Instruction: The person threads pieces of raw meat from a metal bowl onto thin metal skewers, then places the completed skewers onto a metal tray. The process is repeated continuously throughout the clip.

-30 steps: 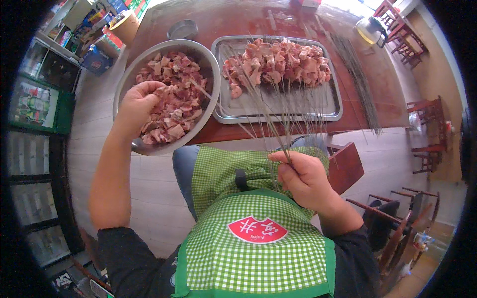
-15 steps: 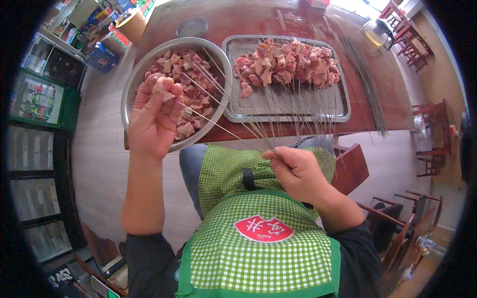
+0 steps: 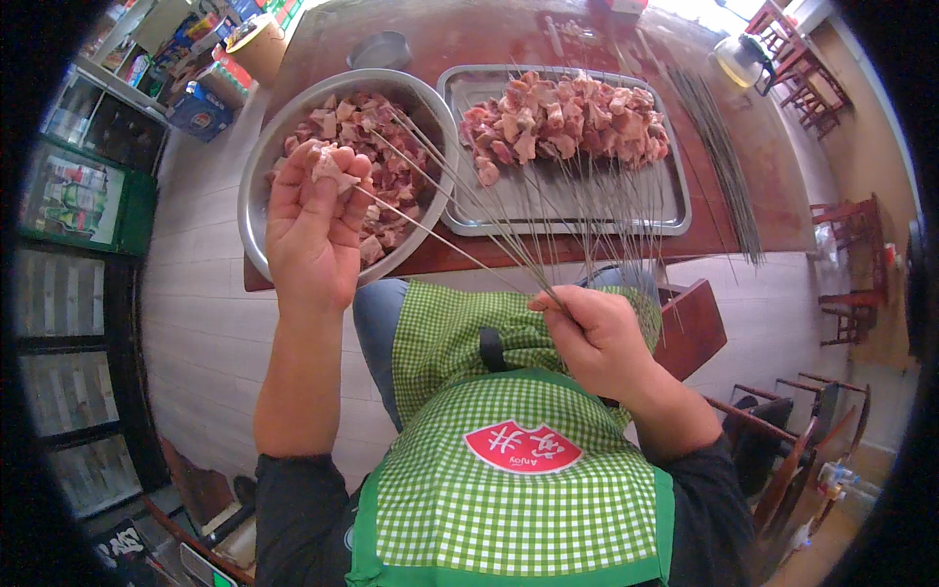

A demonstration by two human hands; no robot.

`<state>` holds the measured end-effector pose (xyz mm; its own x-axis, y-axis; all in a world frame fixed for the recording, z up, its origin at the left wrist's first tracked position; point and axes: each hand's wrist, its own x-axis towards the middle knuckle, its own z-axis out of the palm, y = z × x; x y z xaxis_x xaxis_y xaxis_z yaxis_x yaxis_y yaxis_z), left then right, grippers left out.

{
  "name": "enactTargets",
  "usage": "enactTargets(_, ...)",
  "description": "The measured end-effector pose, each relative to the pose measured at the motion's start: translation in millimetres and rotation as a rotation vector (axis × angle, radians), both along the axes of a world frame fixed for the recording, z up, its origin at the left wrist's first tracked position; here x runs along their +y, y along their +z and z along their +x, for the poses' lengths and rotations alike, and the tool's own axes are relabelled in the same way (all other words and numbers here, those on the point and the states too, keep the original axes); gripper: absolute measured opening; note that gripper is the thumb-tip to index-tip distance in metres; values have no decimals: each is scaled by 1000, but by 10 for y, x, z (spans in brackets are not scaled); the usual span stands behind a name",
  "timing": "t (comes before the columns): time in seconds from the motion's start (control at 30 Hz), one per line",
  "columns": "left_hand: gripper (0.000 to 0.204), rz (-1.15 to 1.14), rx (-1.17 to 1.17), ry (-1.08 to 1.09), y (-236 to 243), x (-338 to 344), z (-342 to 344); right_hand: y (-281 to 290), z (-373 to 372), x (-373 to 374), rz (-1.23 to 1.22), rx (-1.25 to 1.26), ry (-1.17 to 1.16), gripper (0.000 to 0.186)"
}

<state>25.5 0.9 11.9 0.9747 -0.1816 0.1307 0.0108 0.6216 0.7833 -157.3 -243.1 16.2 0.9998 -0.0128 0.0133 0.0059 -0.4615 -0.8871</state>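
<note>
Over the left side of a round metal bowl (image 3: 256, 235) my left hand (image 3: 318, 220) pinches a chunk of raw meat (image 3: 334, 174). The tip of one metal skewer (image 3: 430, 231) reaches that chunk; whether it has pierced the meat is hard to see. My right hand (image 3: 597, 333), closed above my lap, grips a small bunch of metal skewers (image 3: 523, 256) whose far ends fan out over the bowl. Cut raw meat (image 3: 367, 127) fills much of the bowl. Beside it, a rectangular metal tray (image 3: 479, 210) bears a heap of skewered meat (image 3: 567, 117), with bare skewer ends pointing toward me.
More bare skewers (image 3: 719, 157) lie in a bundle right of the tray on the red-brown table (image 3: 469, 37). A shallow round metal dish (image 3: 380, 49) stands behind the bowl. At the far right is a glass pot (image 3: 740, 65). Wooden stools (image 3: 851, 254) stand beyond the table.
My left hand has moved slightly right with the meat, closer to the skewer's tip. The right hand has shifted a little to the right, still gripping its skewers.
</note>
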Motion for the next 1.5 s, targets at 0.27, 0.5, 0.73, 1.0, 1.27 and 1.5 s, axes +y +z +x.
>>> enactTargets(0.27,32,58,-105,-6,-15,-6,-45,-34,13,31,23,42,-44,15)
enactTargets(0.5,32,42,20,37,-44,-103,-114,-103,4,95,35,-20,-43,14)
enactTargets(0.73,30,-4,40,18,-53,-171,-177,-93,-8,122,31,-22,-46,14)
enactTargets(1.0,32,-189,99,-144,-25,-137,-155,-151,4,109,40,-99,-28,15)
enactTargets(1.27,25,-280,163,-119,-99,-99,-15,-237,-6,104,39,-129,-61,15)
enactTargets(1.5,24,-245,96,-105,-134,-146,-106,-273,32,110,28,-160,-48,15)
